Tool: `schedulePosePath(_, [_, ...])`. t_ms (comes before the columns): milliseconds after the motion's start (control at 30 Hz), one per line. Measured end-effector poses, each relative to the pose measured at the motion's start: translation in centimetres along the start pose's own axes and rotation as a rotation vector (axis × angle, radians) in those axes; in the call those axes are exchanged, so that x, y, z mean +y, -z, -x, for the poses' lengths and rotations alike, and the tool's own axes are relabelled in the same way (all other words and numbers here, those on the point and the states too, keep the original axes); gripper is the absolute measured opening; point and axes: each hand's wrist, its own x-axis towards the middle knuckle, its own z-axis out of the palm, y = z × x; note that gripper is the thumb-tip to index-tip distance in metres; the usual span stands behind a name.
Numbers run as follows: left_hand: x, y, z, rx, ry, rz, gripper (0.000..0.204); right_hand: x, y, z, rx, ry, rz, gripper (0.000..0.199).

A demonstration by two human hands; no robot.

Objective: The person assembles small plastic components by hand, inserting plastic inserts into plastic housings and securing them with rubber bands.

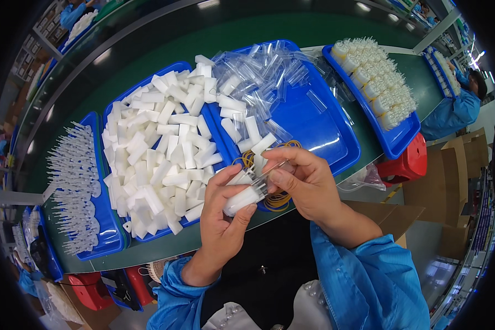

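My left hand (221, 223) is closed around a white and clear plastic part (241, 200) with slim clear prongs at its right end. The fingers and thumb of my right hand (307, 184) pinch that prong end; exactly what they grip there is partly hidden. Just beyond the fingertips lies a white foam block (264, 144). Yellow-brown rubber bands (276, 202) lie behind and under my hands, at the near edge of the blue trays.
White foam blocks heap a blue tray (109, 107) at centre left. Clear plastic sleeves (269, 69) lie in another blue tray (335, 140). Farther left stand rows of clear-pronged parts (74, 187); at right, a tray holds banded white bundles (374, 82). A red stool (410, 159) and cardboard boxes (443, 181) stand right.
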Motion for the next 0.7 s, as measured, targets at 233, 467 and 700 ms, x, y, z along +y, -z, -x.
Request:
schedulePosePath(233, [0.0,-0.4,0.3,0.050,0.078,0.082,0.022,0.2,-0.1,0.2,0.017,-0.007,0.005,0.031])
schedulePosePath(467, [0.5,-0.1,0.2,0.029,0.046,0.045,0.021,-0.7,-0.1,0.6,-0.006,-0.022,0.097,0.028])
schedulePosePath(700, [1.0,-0.5,-0.1,0.075,0.039,0.072,0.016,0.2,-0.3,0.8,0.011,-0.026,-0.025,0.024])
